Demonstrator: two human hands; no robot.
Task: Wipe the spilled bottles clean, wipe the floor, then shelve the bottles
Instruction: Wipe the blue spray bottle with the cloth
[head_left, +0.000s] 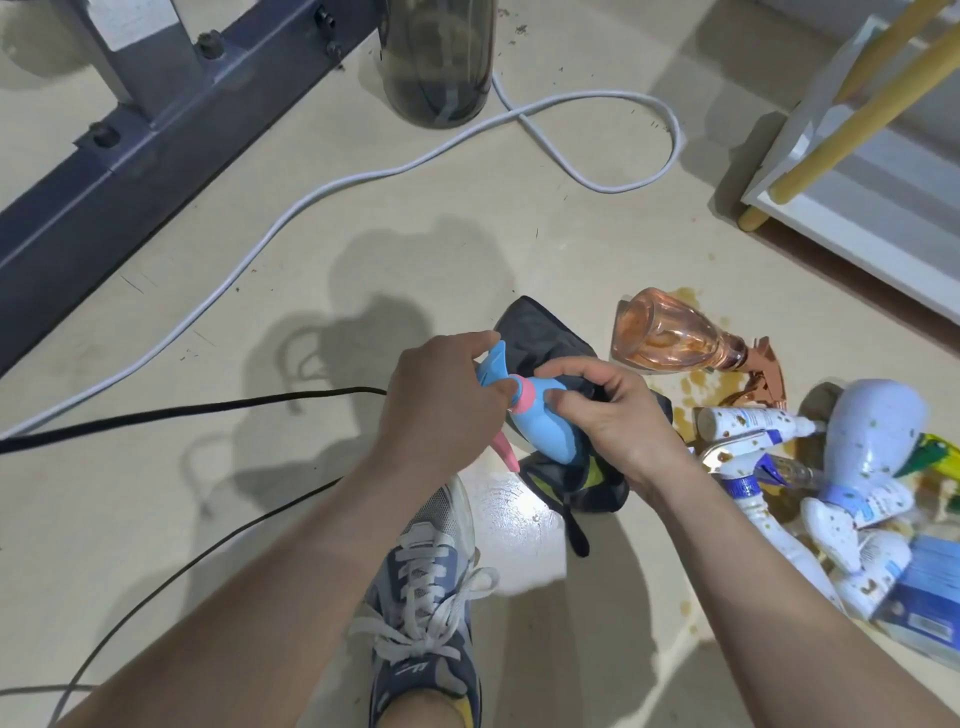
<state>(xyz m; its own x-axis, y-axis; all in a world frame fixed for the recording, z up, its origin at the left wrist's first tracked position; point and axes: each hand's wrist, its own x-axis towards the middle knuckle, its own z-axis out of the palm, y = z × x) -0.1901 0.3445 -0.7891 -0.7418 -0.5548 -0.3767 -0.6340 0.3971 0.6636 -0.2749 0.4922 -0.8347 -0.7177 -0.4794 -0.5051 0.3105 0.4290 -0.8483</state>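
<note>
1. Head view: the left hand (441, 405) has its grip closed around the nozzle end of a blue spray bottle (545, 415). The fingers are curled over the top, and the pink trigger pokes out below the palm.
2. The right hand (618, 421) grips the bottle's body, thumb and fingertips pressed on the blue plastic just past the pink collar. A dark cloth (550, 332) is bunched under and behind the bottle.
3. The bottle is held low over the floor (415, 249), above the person's shoe (431, 587).
4. To the right, a clear orange spray bottle (670, 332) lies on its side in a brown spill (696, 384).
5. Just beyond it, a small white bottle (748, 421) and a pale blue spray bottle (872, 431), both spattered brown, lie in a heap with other containers.
6. A white shelf (852, 171) with yellow legs stands at the upper right, well apart from the hands.
7. A white cable (363, 176) loops across the floor, and a black cable (182, 413) runs in from the left.
</note>
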